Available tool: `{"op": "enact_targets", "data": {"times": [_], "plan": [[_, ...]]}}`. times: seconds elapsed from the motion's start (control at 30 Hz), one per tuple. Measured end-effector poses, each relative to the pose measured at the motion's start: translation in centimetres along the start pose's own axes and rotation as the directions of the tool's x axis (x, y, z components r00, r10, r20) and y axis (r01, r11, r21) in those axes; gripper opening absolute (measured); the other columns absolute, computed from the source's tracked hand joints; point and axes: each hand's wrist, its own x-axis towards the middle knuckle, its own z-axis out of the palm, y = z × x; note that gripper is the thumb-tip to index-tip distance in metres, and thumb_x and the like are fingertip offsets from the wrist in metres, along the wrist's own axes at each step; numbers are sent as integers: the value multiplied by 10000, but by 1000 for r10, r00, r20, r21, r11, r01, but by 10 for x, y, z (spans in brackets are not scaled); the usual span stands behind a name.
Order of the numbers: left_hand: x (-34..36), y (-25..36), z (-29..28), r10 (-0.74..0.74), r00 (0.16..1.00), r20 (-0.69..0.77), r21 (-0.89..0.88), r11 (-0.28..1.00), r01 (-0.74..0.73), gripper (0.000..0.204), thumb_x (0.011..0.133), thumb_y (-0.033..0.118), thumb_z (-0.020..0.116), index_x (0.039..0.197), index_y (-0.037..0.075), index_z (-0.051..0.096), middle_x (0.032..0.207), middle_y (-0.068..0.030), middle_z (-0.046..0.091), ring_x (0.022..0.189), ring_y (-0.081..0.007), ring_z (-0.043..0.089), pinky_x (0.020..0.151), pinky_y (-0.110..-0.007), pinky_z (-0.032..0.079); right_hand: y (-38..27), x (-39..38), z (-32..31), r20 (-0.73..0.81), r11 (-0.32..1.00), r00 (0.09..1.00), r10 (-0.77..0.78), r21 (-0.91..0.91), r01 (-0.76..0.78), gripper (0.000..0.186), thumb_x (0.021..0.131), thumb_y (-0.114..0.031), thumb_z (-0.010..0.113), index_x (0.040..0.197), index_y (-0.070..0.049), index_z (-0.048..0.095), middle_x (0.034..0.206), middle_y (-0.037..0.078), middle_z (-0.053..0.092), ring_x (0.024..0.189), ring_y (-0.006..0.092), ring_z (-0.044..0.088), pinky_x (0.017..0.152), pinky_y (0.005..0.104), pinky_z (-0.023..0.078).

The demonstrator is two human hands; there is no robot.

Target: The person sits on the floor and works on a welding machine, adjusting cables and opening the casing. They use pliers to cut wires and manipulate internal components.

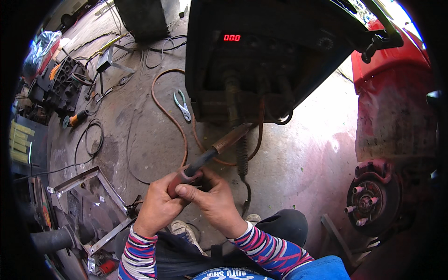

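Observation:
My left hand (159,203) and my right hand (211,200) are both wrapped round the reddish handle (175,183) of a torch or holder, right thumb over the handle. A black shaft (202,160) with a copper-brown end piece (227,141) points up and right toward a dark machine (280,28) with a red lit display, knobs and cable connectors. The end piece reaches just below the connectors; whether it touches them I cannot tell. Brown and black cables (165,109) loop beside it. Pliers (184,109) with pale green handles lie on the floor left of the machine.
A red vehicle panel (387,70) and bare wheel hub (366,207) are at the right. At the left are a metal angle frame (74,180), an orange power tool (74,120), dark engine parts (56,81) and loose cables. My knees and shoes show on the concrete floor (308,154) below.

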Motion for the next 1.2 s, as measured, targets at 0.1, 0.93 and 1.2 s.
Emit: {"op": "enact_targets", "data": {"times": [0.1,0.93,1.2], "plan": [[-1,-6,-4,15,998,-57,93,996,-9,340,833,9,698,1171,-1,659,918,-55,678,822,-127,576,748,-309,505,3,0,0,33,997,998,-61,-55,62,330,901,-201,817,1131,-16,670,1037,49,709,937,97,647,845,264,525],[144,-286,-217,-48,555,-830,418,605,677,384,852,268,769,1168,98,636,1129,-134,730,1155,-357,632,964,-542,474,-347,78,51,301,-157,269,-915,-879,450,262,1047,-202,588,1066,27,713,952,89,731,900,175,690,819,295,519],[153,-222,-180,-26,849,-527,266,944,194,250,878,270,702,1003,56,730,952,-180,749,903,-359,729,816,-461,564,-343,137,51,180,-275,670,-720,-961,-38,590,1020,-566,512,1067,-27,747,933,163,745,926,352,702,852,425,519]]}}
